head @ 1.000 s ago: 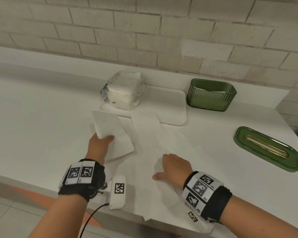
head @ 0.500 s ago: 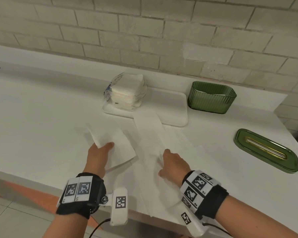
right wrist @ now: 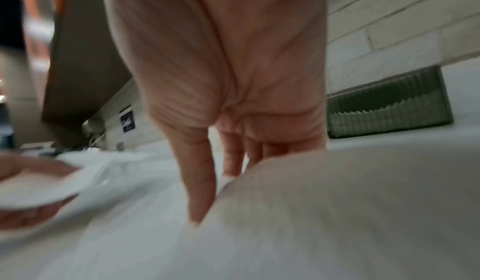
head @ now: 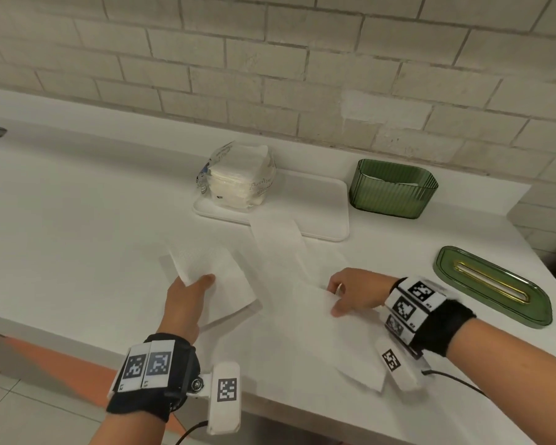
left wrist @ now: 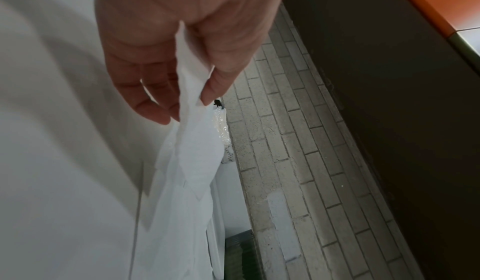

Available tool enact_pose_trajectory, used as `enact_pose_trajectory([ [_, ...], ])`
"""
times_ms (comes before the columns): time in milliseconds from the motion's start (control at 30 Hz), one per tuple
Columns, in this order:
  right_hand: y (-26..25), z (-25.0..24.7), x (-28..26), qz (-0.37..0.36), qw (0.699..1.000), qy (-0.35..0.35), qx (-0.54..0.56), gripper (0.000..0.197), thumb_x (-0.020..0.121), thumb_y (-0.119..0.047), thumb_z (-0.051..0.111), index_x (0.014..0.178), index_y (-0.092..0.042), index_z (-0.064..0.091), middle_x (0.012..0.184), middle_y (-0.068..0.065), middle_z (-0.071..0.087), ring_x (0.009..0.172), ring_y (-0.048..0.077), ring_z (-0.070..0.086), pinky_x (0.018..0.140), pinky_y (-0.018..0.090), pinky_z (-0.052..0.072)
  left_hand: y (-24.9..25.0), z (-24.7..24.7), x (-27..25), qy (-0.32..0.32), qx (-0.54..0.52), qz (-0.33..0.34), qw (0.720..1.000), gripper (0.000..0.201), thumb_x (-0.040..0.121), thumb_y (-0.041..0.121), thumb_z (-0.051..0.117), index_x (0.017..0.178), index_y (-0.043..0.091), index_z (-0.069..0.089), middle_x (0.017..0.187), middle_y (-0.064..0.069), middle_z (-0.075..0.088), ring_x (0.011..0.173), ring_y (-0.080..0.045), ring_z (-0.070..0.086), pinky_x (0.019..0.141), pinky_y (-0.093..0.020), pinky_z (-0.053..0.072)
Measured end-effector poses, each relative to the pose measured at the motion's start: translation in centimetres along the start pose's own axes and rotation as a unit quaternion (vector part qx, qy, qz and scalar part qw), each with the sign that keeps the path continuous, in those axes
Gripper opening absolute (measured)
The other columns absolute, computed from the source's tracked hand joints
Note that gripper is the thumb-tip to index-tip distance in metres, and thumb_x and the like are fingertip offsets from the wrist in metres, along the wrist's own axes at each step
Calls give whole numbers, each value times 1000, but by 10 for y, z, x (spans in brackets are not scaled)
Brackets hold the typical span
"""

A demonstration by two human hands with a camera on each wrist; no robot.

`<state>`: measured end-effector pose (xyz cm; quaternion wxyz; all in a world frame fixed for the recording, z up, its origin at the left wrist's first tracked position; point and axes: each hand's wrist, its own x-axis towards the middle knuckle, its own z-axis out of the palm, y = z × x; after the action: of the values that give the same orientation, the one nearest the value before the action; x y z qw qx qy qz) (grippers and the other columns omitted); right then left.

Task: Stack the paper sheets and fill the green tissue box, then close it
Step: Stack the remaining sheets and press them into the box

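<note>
My left hand (head: 197, 283) pinches a small stack of folded white paper sheets (head: 219, 271) between thumb and fingers, just above the counter; the left wrist view shows the left hand (left wrist: 187, 103) with the sheets (left wrist: 189, 161) hanging from the pinch. My right hand (head: 336, 297) pinches the raised edge of a larger loose sheet (head: 344, 345) near the counter's front. Another sheet (head: 276, 239) lies flat towards the tray. The green ribbed tissue box (head: 392, 187) stands open at the back right. Its green lid (head: 491, 284) with a gold slot lies apart at the right.
A plastic-wrapped pack of tissues (head: 238, 181) sits on a white tray (head: 321, 216) by the brick wall. The counter's front edge (head: 77, 345) runs just below my wrists, with orange and grey floor beneath.
My right hand has moved to the right and taken hold of a sheet's edge, lifting it. My left hand keeps its hold on the folded sheets, almost in place.
</note>
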<state>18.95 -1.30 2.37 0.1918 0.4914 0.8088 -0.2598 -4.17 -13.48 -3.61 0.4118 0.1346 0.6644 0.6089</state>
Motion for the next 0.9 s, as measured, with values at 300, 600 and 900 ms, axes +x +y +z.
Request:
enact_pose_trajectory([
  [300,11,39,5,58,994,87,-43,48,79,-40,66,114,-14,46,121,4,41,115,24,39,96,38,39,-3,10,-3,-6,9,1,1000,26,90,14,58,115,11,56,113,-13,63,108,-34,58,101,-52,42],
  [600,15,46,4,24,993,107,53,39,80,-29,68,113,-17,49,112,0,57,105,22,54,94,37,42,-6,20,-4,-11,12,2,1000,30,89,14,59,119,10,56,114,-13,63,107,-34,58,101,-51,42],
  [900,4,-9,2,-120,982,34,141,18,87,-26,64,97,-11,63,97,2,64,86,14,58,68,18,44,-6,14,-5,14,3,-1,1000,35,90,13,58,124,7,55,117,-14,62,109,-34,57,102,-51,42],
])
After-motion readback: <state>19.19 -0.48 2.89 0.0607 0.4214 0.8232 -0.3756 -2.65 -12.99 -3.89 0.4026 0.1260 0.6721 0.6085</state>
